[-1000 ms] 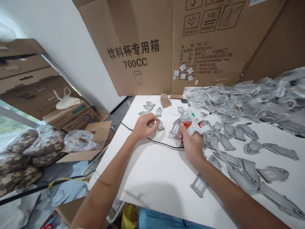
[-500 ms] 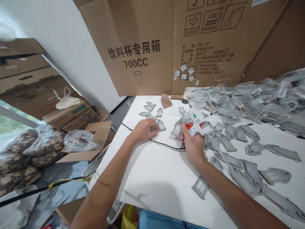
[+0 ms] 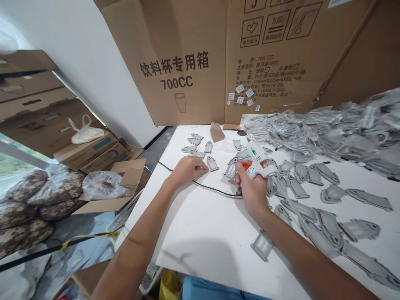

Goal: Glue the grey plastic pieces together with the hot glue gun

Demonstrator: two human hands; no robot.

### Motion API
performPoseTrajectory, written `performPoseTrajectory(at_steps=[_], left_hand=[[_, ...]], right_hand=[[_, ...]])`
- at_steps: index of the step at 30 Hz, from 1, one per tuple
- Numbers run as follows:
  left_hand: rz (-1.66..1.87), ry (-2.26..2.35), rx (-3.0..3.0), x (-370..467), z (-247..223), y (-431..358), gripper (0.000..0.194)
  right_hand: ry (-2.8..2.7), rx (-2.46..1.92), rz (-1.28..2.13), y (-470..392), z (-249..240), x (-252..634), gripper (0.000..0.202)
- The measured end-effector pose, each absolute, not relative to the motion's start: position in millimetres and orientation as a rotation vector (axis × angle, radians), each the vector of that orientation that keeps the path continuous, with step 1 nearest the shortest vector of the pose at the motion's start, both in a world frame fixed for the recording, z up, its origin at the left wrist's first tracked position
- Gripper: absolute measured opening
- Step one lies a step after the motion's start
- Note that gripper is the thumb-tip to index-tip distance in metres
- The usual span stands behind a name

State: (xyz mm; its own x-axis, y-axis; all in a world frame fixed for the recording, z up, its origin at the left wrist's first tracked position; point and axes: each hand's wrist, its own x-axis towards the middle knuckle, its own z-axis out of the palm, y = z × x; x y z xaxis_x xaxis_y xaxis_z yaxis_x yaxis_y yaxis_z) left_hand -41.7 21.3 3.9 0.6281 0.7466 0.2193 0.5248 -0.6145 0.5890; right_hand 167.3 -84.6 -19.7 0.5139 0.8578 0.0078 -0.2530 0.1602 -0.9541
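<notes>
Curling left hand low over white table, bringing thumb and fingers in close; being hidden inside the curl, so cannot tell if fully shut or pinching anything. Having gray piece lying just beside those fingertips, at 3 o'clock. Wrapping right hand firmly around white glue gun, closing fingers on handle. Keeping glue gun at 3 o'clock from left hand, well apart. Showing another gray part just beside glue gun, at 9 o'clock from it.

Seeing small group of gray parts at 12 to 1 o'clock from left hand. Running black cord between hands, at 4 o'clock from left one. Placing gray frame at 5 o'clock from right hand, near forearm. Scattering more gray pieces at 3 to 4 o'clock from right hand. Heaping plastic-wrapped pile at 2 o'clock. Standing big cardboard box upright at 12 o'clock, behind cardboard scrap. Stacking camouflage bags on floor at 9 o'clock.
</notes>
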Motion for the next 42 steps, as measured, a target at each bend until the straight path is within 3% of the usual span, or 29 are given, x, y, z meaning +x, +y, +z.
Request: performPoseTrajectory(at_steps=[4, 8, 10, 12, 17, 20, 27, 34, 38, 42], left_hand=[[0.546, 0.866, 2.156, -34.3, 21.0, 10.2, 0.020], [-0.095, 0.400, 1.845, -30.5, 52.5, -5.8, 0.026], [-0.223, 0.299, 1.756, -29.9, 62.6, -10.0, 0.031], [-0.085, 0.358, 1.713, -27.8, 63.8, -11.4, 0.034], [0.643, 0.801, 1.525, -8.5, 37.3, -14.1, 0.038], [0.644, 0.877, 1.498, 4.3, 23.8, -19.4, 0.047], [0.595, 0.899, 1.363, 1.8, 19.4, -21.5, 0.040], [1.367, 1.351, 1.473, -57.6, 14.5, 19.0, 0.029], [1.500, 1.499, 1.485, -84.6, 15.0, 49.3, 0.035], [1.593, 1.483, 1.584, -83.7, 4.6, 53.9, 0.024]], right_hand=[[-0.638, -1.163, 0.887, -85.0, -17.8, 167.1, 0.044], [-0.627, -1.129, 0.891, -83.8, -18.2, 168.0, 0.043], [-0.619, -1.119, 0.900, -83.3, -18.8, 168.2, 0.041], [-0.612, -1.113, 0.904, -83.1, -19.0, 167.8, 0.042], [-0.624, -1.125, 0.938, -85.9, -18.7, 164.5, 0.044], [-0.650, -1.159, 0.985, -88.1, -16.8, 163.0, 0.044], [-0.736, -1.361, 1.032, -93.4, -1.3, 156.5, 0.048], [-0.815, -1.306, 1.042, -105.1, -3.5, 148.7, 0.045], [-0.889, -1.277, 0.985, -94.9, -2.5, 153.0, 0.046], [-0.881, -1.191, 0.905, -91.8, -2.4, 156.8, 0.048]])
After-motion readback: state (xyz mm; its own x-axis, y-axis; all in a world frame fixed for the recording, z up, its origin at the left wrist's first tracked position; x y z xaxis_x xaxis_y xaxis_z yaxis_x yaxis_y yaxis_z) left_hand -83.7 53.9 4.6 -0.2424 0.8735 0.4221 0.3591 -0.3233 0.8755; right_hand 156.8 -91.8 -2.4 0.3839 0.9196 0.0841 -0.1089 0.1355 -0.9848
